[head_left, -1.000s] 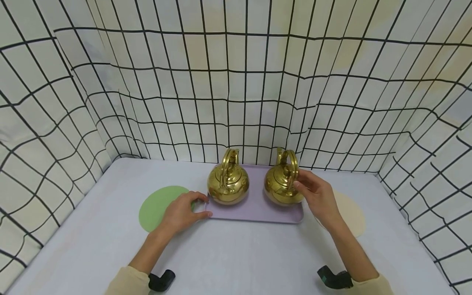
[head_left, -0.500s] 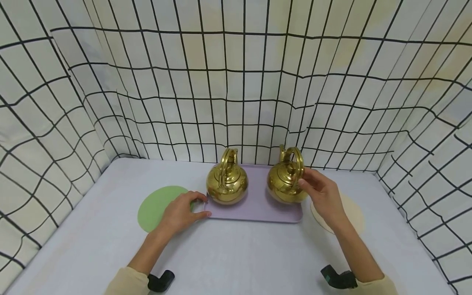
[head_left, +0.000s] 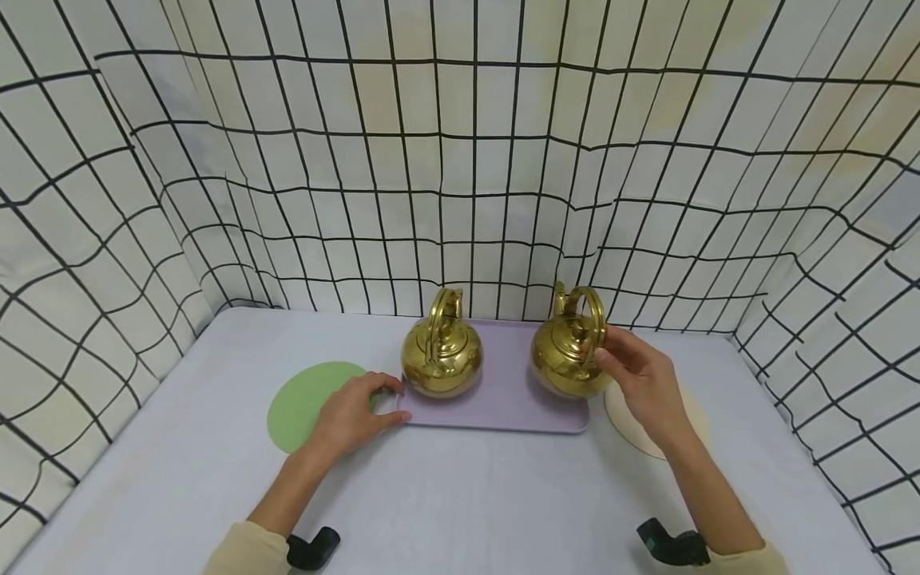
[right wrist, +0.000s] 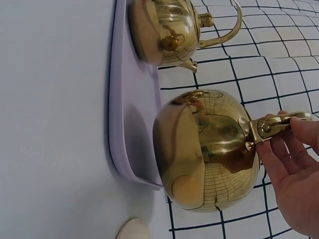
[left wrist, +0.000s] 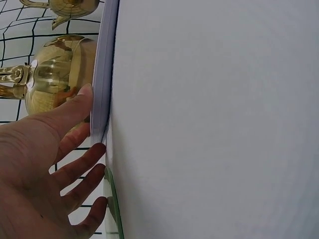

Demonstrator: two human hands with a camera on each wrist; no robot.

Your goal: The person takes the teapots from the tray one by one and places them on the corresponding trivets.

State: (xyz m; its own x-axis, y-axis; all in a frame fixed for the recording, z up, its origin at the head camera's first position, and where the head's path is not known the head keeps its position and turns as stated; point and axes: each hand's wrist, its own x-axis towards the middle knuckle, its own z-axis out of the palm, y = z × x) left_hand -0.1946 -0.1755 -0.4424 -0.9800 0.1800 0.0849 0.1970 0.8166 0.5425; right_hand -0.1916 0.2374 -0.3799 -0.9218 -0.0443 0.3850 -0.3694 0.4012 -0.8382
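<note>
My right hand (head_left: 647, 391) grips the arched handle of a shiny brass kettle (head_left: 564, 359). In the right wrist view this kettle (right wrist: 199, 159) hangs just above the right end of a lilac tray (head_left: 496, 415), its shadow falling on the tray. A second brass kettle (head_left: 440, 363) stands on the tray's left part. At the front left corner my left hand (head_left: 352, 415) holds the tray, thumb along its rim and forefinger at its left edge. The left wrist view shows the thumb (left wrist: 84, 94) on the rim and the other fingers spread beside it.
A green round mat (head_left: 302, 411) lies left of the tray, partly behind my left hand. The cream round mat (head_left: 632, 427) on the right is partly covered by my right hand and forearm. Black wire mesh (head_left: 474, 168) surrounds the white table (head_left: 460, 495) at the back and sides.
My right hand has lifted the right kettle a little and carried it rightward toward the tray's end. The left hand, the tray and the left kettle stay where they were.
</note>
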